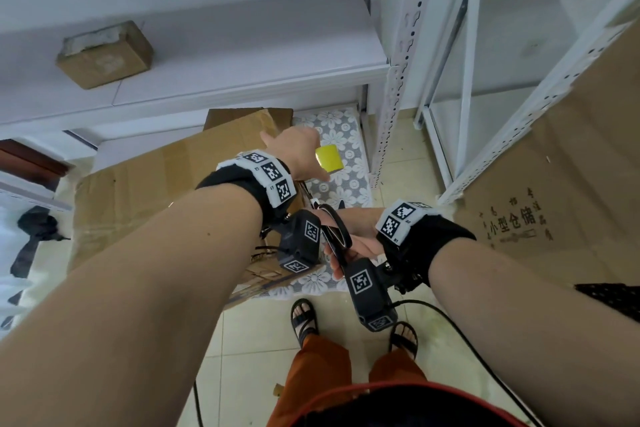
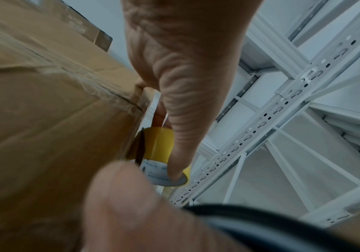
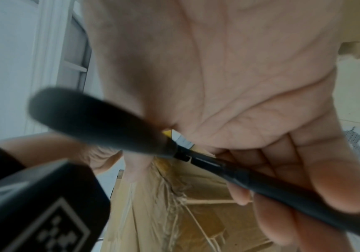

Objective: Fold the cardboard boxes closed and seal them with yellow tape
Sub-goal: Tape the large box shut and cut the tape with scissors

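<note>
A large brown cardboard box (image 1: 166,177) stands on the floor in front of me, old clear tape along its seam (image 2: 101,92). My left hand (image 1: 294,152) reaches past the box's right edge and holds a roll of yellow tape (image 1: 329,158). In the left wrist view a finger (image 2: 181,139) hooks into the roll's (image 2: 159,145) core, right beside the box corner. My right hand (image 1: 356,243) is lower, beside the left wrist, and grips black scissors (image 1: 336,229). The scissors' handles (image 3: 261,184) lie across its palm (image 3: 239,85), above cardboard (image 3: 185,213).
White metal shelving (image 1: 398,80) stands behind and to the right. A small closed box (image 1: 104,54) sits on the shelf. A big printed cardboard sheet (image 1: 571,184) leans at the right. A floral mat (image 1: 343,191) covers the tiled floor; my sandalled feet (image 1: 304,319) stand near it.
</note>
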`<state>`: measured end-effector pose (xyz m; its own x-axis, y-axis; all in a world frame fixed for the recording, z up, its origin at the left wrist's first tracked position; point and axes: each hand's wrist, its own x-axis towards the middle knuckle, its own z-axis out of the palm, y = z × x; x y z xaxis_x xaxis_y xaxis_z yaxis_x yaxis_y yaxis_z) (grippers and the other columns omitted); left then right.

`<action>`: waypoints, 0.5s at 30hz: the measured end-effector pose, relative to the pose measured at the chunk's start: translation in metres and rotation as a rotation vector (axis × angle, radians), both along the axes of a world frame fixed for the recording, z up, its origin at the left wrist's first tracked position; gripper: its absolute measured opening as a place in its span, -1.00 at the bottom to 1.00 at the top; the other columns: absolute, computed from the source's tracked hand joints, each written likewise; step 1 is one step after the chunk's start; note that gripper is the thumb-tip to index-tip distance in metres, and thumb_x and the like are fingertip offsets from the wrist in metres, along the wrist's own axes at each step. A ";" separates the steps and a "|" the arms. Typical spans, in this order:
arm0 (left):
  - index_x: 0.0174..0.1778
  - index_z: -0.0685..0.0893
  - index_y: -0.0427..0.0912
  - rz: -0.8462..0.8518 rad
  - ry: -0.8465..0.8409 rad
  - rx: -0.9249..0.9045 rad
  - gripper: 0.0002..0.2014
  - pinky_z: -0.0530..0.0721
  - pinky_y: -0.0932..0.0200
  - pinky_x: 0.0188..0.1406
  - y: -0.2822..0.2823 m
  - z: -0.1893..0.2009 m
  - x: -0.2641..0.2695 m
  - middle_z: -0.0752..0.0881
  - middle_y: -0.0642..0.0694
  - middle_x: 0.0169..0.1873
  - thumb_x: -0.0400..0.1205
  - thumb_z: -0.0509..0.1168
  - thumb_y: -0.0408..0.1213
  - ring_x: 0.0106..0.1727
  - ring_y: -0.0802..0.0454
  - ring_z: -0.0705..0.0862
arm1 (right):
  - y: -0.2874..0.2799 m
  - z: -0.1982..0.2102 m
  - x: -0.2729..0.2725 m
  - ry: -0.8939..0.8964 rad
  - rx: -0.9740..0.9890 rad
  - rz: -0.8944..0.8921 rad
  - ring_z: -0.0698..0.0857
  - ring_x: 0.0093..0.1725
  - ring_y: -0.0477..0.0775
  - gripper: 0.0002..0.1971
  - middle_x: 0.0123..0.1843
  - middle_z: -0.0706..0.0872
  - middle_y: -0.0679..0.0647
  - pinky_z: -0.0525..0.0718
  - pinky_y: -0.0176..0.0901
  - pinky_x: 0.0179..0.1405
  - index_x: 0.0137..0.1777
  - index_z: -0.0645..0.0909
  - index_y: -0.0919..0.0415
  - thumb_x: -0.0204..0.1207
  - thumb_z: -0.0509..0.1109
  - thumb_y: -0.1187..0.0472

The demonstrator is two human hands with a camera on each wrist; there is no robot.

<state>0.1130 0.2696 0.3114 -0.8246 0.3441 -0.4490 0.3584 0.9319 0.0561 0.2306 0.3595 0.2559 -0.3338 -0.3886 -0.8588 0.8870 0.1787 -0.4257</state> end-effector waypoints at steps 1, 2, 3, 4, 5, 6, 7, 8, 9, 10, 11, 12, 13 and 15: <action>0.31 0.57 -0.13 0.004 -0.001 -0.001 -0.40 0.11 -0.56 0.50 0.000 -0.002 -0.001 0.62 -0.05 0.27 0.44 0.54 0.08 0.38 -0.11 0.54 | 0.000 0.002 0.000 0.020 -0.013 0.040 0.69 -0.51 0.10 -0.54 -0.44 0.66 0.17 0.55 -0.10 -0.29 -0.27 0.42 0.27 0.71 0.04 -0.08; 0.27 0.58 -0.14 0.006 0.004 0.003 -0.41 0.13 -0.57 0.49 0.000 -0.003 -0.001 0.63 -0.06 0.24 0.42 0.55 0.09 0.36 -0.11 0.55 | 0.000 0.007 0.001 0.044 0.015 0.061 0.68 -0.51 0.09 -0.55 -0.54 0.66 0.11 0.56 -0.13 -0.31 -0.30 0.42 0.27 0.66 0.12 -0.10; 0.20 0.59 -0.15 0.008 0.018 0.012 -0.43 0.16 -0.58 0.47 -0.001 -0.005 -0.002 0.64 -0.07 0.18 0.43 0.54 0.12 0.31 -0.12 0.57 | 0.002 0.010 0.002 0.067 0.031 0.063 0.65 -0.47 0.10 -0.57 -0.60 0.64 0.06 0.58 -0.14 -0.29 -0.30 0.42 0.26 0.59 0.21 -0.11; 0.12 0.60 -0.16 0.014 0.037 0.028 -0.45 0.20 -0.57 0.45 -0.001 -0.006 -0.002 0.64 -0.07 0.10 0.44 0.50 0.18 0.23 -0.12 0.59 | 0.003 0.012 0.003 0.084 0.052 0.059 0.63 -0.43 0.11 -0.58 -0.61 0.63 0.05 0.61 -0.09 -0.22 -0.29 0.42 0.25 0.53 0.27 -0.12; 0.03 0.59 -0.17 0.023 0.057 0.047 -0.44 0.27 -0.54 0.43 -0.002 -0.005 -0.002 0.63 -0.08 0.01 0.44 0.45 0.26 0.12 -0.11 0.59 | 0.004 0.015 0.004 0.108 0.061 0.054 0.62 -0.40 0.13 -0.56 -0.60 0.62 0.06 0.65 -0.02 -0.10 -0.27 0.43 0.25 0.54 0.27 -0.16; -0.05 0.56 -0.18 0.036 0.072 0.067 -0.42 0.34 -0.48 0.41 -0.002 -0.005 -0.001 0.60 -0.08 -0.06 0.45 0.39 0.33 0.02 -0.09 0.54 | 0.005 0.015 0.003 0.105 0.072 0.057 0.62 -0.40 0.14 -0.53 -0.58 0.62 0.08 0.66 0.03 -0.03 -0.25 0.43 0.23 0.55 0.25 -0.22; -0.10 0.54 -0.19 0.045 0.088 0.083 -0.41 0.40 -0.42 0.38 -0.002 -0.004 -0.001 0.57 -0.10 -0.08 0.45 0.37 0.34 -0.03 -0.09 0.49 | 0.006 0.014 0.000 0.092 0.081 0.061 0.64 -0.42 0.14 -0.48 -0.57 0.62 0.08 0.66 0.01 -0.07 -0.23 0.43 0.20 0.51 0.24 -0.31; -0.12 0.54 -0.19 0.049 0.098 0.092 -0.43 0.43 -0.38 0.36 -0.003 -0.003 -0.001 0.55 -0.13 -0.06 0.45 0.37 0.32 -0.05 -0.09 0.45 | 0.006 0.012 -0.001 0.085 0.087 0.062 0.64 -0.44 0.13 -0.43 -0.57 0.61 0.07 0.63 -0.03 -0.14 -0.23 0.44 0.19 0.44 0.26 -0.39; -0.14 0.55 -0.20 0.051 0.103 0.092 -0.44 0.46 -0.35 0.35 -0.003 -0.001 0.000 0.52 -0.15 -0.04 0.44 0.39 0.31 -0.06 -0.09 0.42 | 0.005 0.013 -0.002 0.085 0.079 0.059 0.65 -0.44 0.13 -0.37 -0.54 0.61 0.07 0.60 -0.05 -0.16 -0.22 0.45 0.20 0.36 0.29 -0.45; -0.16 0.56 -0.20 0.053 0.107 0.091 -0.44 0.48 -0.34 0.33 -0.004 0.000 0.000 0.48 -0.15 -0.04 0.43 0.40 0.31 -0.06 -0.09 0.42 | 0.004 0.011 -0.003 0.084 0.072 0.062 0.65 -0.43 0.13 -0.33 -0.50 0.60 0.08 0.59 -0.04 -0.14 -0.22 0.46 0.21 0.29 0.32 -0.49; -0.18 0.57 -0.21 0.055 0.106 0.090 -0.44 0.49 -0.33 0.32 -0.004 0.001 0.000 0.44 -0.14 -0.06 0.42 0.41 0.31 -0.08 -0.09 0.43 | 0.003 0.011 -0.005 0.095 0.059 0.062 0.65 -0.42 0.12 -0.30 -0.46 0.59 0.08 0.59 -0.04 -0.13 -0.23 0.46 0.21 0.24 0.33 -0.52; -0.20 0.58 -0.22 0.055 0.100 0.089 -0.45 0.51 -0.34 0.31 -0.003 0.002 0.000 0.43 -0.14 -0.09 0.42 0.42 0.28 -0.08 -0.09 0.44 | 0.001 0.010 -0.006 0.100 0.058 0.068 0.65 -0.42 0.11 -0.31 -0.43 0.58 0.09 0.60 -0.09 -0.17 -0.25 0.45 0.20 0.24 0.31 -0.53; -0.21 0.58 -0.23 0.053 0.093 0.085 -0.47 0.52 -0.34 0.29 -0.003 0.003 0.000 0.43 -0.14 -0.11 0.43 0.43 0.25 -0.09 -0.10 0.45 | -0.001 0.011 -0.008 0.099 0.076 0.074 0.63 -0.43 0.10 -0.33 -0.41 0.56 0.10 0.61 -0.18 -0.28 -0.27 0.43 0.19 0.30 0.27 -0.52; -0.21 0.59 -0.24 0.052 0.084 0.077 -0.51 0.55 -0.33 0.27 -0.002 0.004 -0.001 0.47 -0.14 -0.13 0.43 0.45 0.18 -0.07 -0.10 0.47 | -0.005 0.011 -0.012 0.104 0.149 0.077 0.59 -0.46 0.09 -0.35 -0.40 0.53 0.12 0.57 -0.30 -0.48 -0.29 0.38 0.18 0.39 0.18 -0.50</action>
